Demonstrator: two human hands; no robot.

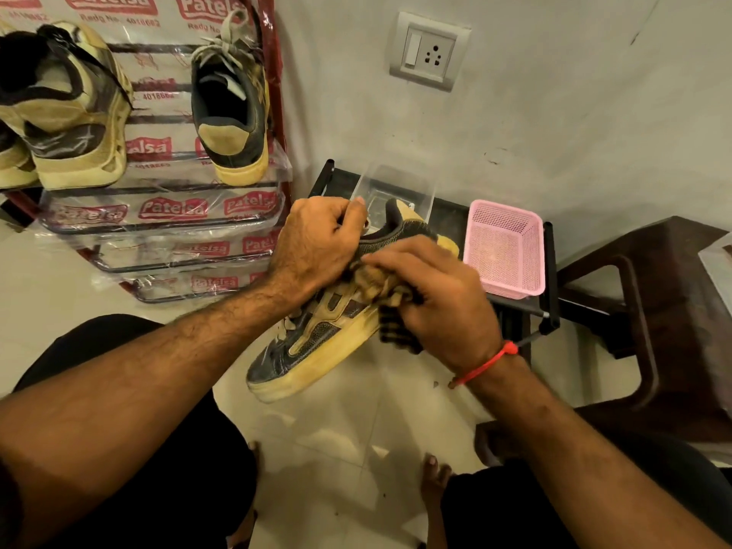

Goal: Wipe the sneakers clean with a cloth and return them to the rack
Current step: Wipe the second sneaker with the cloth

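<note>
A: Sneaker [317, 346] is mid-wipe, held in the air over the floor, not on the rack [166, 215]. Left hand [317, 243] grips its collar; right hand [443, 299] presses the cloth [396, 322] to its side.
B: Rest?
A: Three shoes [231, 109] sit on the rack; can't tell if they're wiped. This one is not yet returned.

4 sneakers [313, 342], 1 cloth [396, 311], 1 basket [505, 247].
</note>
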